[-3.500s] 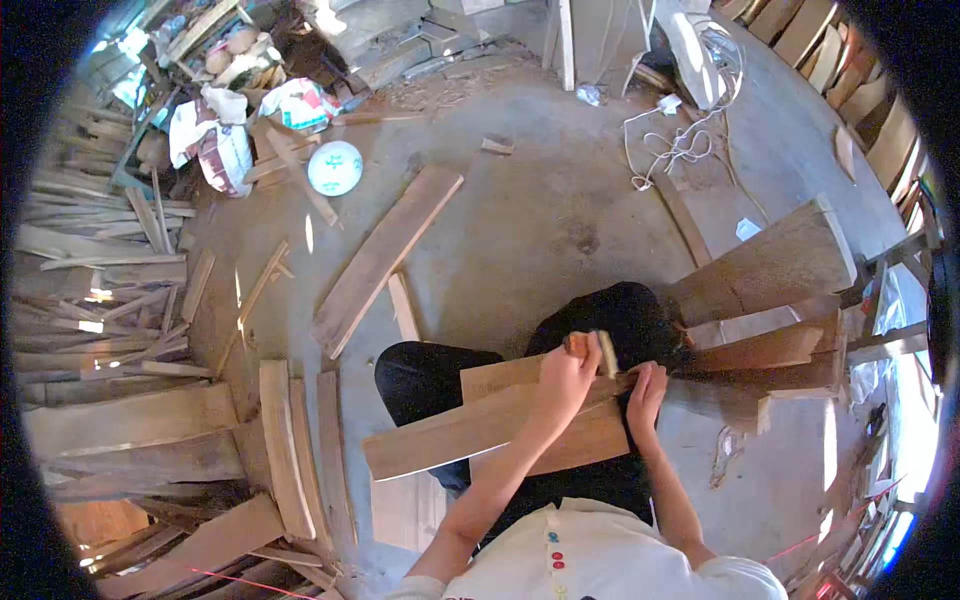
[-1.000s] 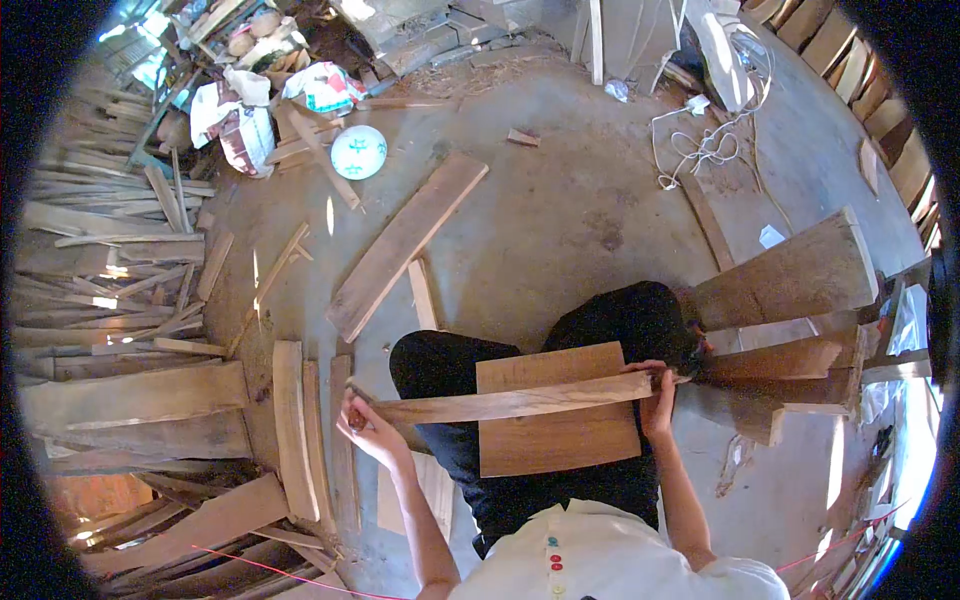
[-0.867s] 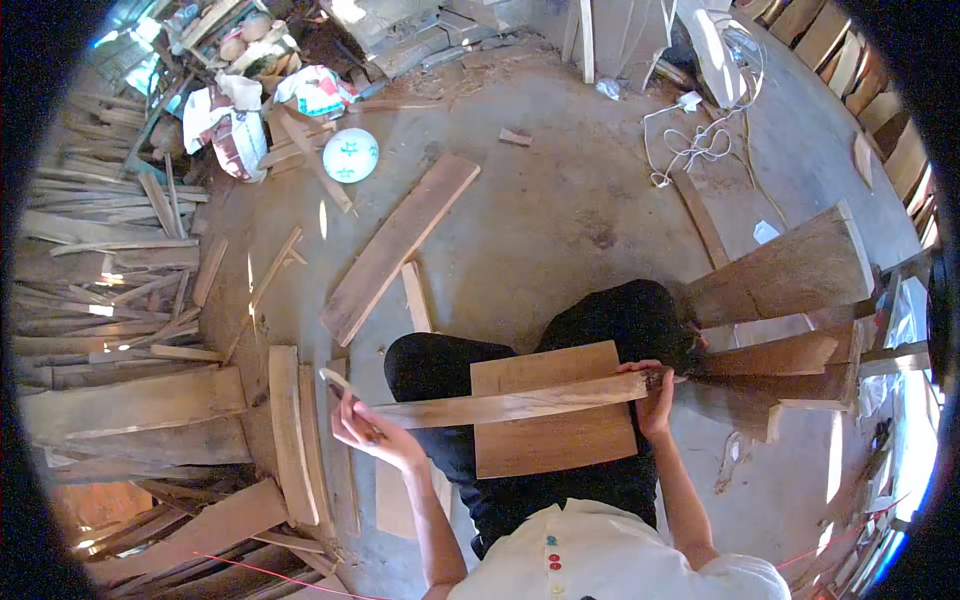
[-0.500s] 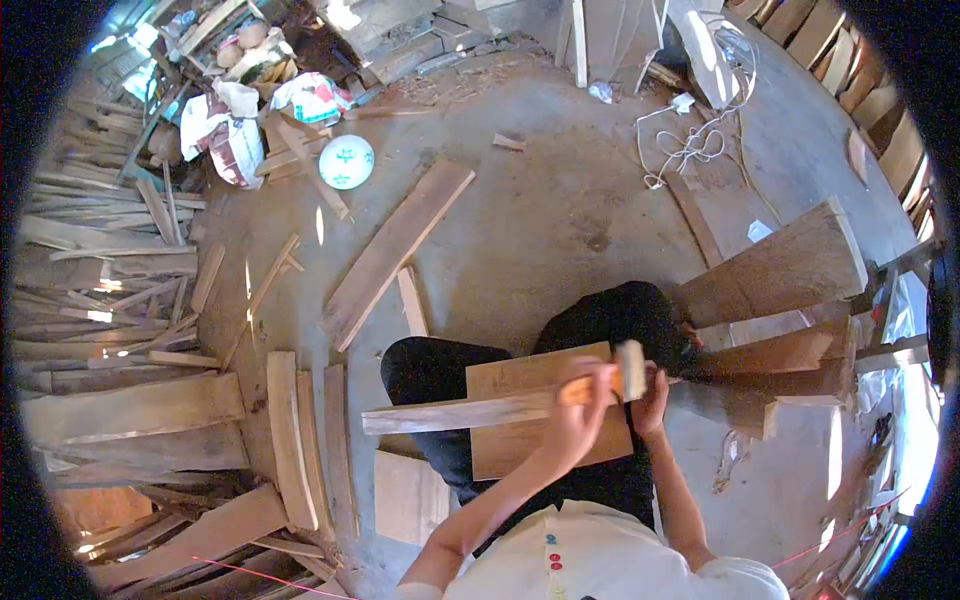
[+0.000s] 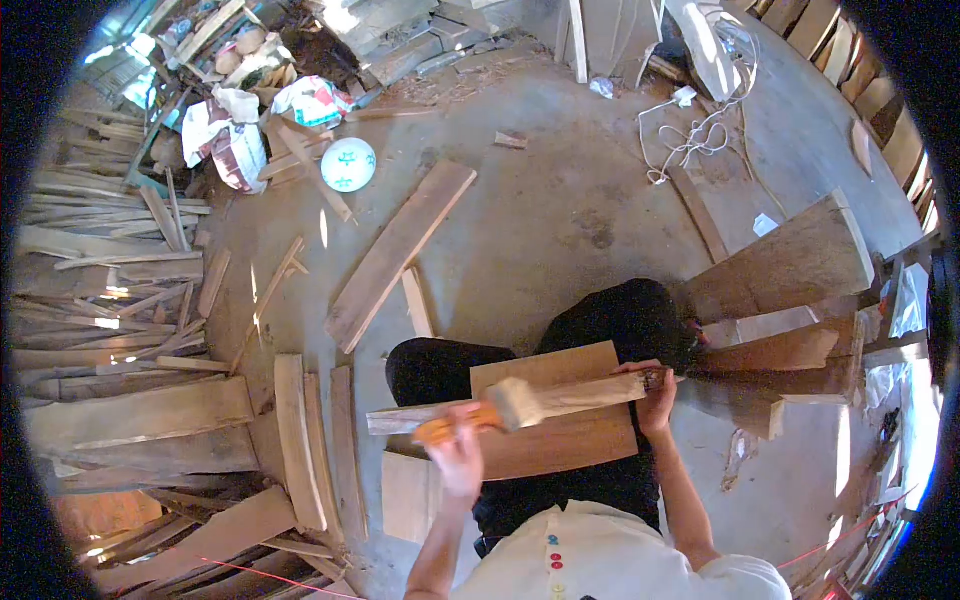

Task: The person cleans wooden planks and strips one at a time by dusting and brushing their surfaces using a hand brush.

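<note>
My left hand [image 5: 458, 455] is closed round the orange handle of a brush [image 5: 517, 403], whose pale bristles are over a narrow wooden board [image 5: 585, 394]. That board lies across my lap from left to right, above a wider board [image 5: 560, 446] resting on my thighs. At the narrow board's right end, my right hand [image 5: 656, 393] grips it, with the fingers wrapped round the end.
A long plank [image 5: 403, 255] lies on the floor in front of my knees, with a short piece beside it. Stacked wood [image 5: 140, 410] fills the left side. Wide boards [image 5: 785, 262] jut in from the right. A patterned bowl [image 5: 348, 165] and a white cord [image 5: 690, 145] are farther off.
Since half a second ago, my left hand has moved left along the board with the brush. My right hand keeps its grip on the board's right end.
</note>
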{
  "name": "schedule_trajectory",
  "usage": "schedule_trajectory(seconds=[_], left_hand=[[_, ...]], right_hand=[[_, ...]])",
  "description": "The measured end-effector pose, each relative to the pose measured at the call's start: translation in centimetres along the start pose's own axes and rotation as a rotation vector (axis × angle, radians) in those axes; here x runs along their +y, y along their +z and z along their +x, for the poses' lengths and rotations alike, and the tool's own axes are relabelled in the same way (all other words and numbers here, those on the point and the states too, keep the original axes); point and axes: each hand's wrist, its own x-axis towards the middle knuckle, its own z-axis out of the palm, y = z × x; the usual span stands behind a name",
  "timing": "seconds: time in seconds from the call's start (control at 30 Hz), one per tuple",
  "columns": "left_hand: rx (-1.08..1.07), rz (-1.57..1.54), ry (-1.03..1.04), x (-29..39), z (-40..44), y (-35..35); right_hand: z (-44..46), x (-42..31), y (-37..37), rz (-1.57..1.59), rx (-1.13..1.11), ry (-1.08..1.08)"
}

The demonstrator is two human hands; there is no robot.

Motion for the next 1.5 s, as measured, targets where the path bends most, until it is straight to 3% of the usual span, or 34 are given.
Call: schedule_trajectory(seconds=[0.13, 0.27, 0.4, 0.5, 0.6, 0.63, 0.67, 0.73, 0.77, 0.8, 0.83, 0.87, 0.97, 1.13, 1.23, 1.3, 1.43, 1.5], left_hand=[[0.276, 0.1, -0.11, -3.0, 0.7, -9.1], [0.656, 0.37, -0.03, -4.6, 2.3, -16.0], [0.744, 0.471, 0.083, -2.1, 3.6, -15.0], [0.657, 0.282, 0.237, -1.1, 5.3, -9.8], [0.382, -0.202, 0.045, 0.3, 5.3, -1.6], [0.207, 0.041, 0.059, 0.5, 4.5, 0.2], [0.102, 0.013, 0.134, 3.1, 4.0, 3.2], [-0.228, 0.0, 0.071, 3.5, 2.1, 6.9], [-0.301, -0.087, 0.239, 2.8, 1.2, 8.9], [-0.346, -0.184, 0.276, 3.2, 0.4, 10.4], [-0.375, -0.167, 0.236, 2.9, -0.1, 11.3], [-0.403, -0.151, 0.198, 2.6, -0.6, 11.7], [-0.312, -0.101, 0.235, 2.4, 0.0, 9.8], [-0.114, -0.01, -0.088, 1.1, 0.3, 1.1], [0.108, -0.026, -0.071, -0.7, 0.1, -4.6], [0.236, 0.167, -0.135, -2.1, 0.6, -9.3], [0.538, 0.473, 0.048, -4.5, 1.6, -18.1], [0.725, 0.597, 0.22, -2.6, 2.6, -18.1]], right_hand=[[-0.2, -0.4, 1.2, -0.014, -0.014, -0.009], [-0.2, -0.7, 1.2, -0.016, -0.039, -0.015], [0.0, -0.8, 1.5, 0.016, -0.041, -0.008], [-0.2, -0.6, 1.3, 0.014, -0.005, 0.016], [0.1, -0.1, 0.6, -0.005, -0.015, -0.008], [0.1, -0.4, 1.0, -0.002, -0.014, -0.004], [0.0, -0.6, 1.2, 0.002, -0.011, 0.001], [-0.1, -0.1, 0.3, -0.005, 0.01, 0.016], [-0.2, 0.4, -0.4, 0.01, 0.034, 0.03], [-0.4, 1.0, -1.2, 0.024, 0.059, 0.044], [-0.3, 1.7, -1.3, 0.165, 0.206, 0.066], [-0.4, 1.8, -1.9, 0.112, 0.172, 0.048], [-0.2, 1.1, -1.2, -0.027, 0.097, -0.002], [0.0, -0.3, 0.9, -0.012, 0.005, 0.02], [0.2, -0.2, 0.8, -0.021, -0.024, 0.007], [0.1, 0.0, 0.4, -0.046, -0.005, 0.01], [0.0, 0.1, 0.4, -0.024, 0.008, 0.026], [0.1, 0.5, 0.1, -0.016, 0.035, 0.011]])
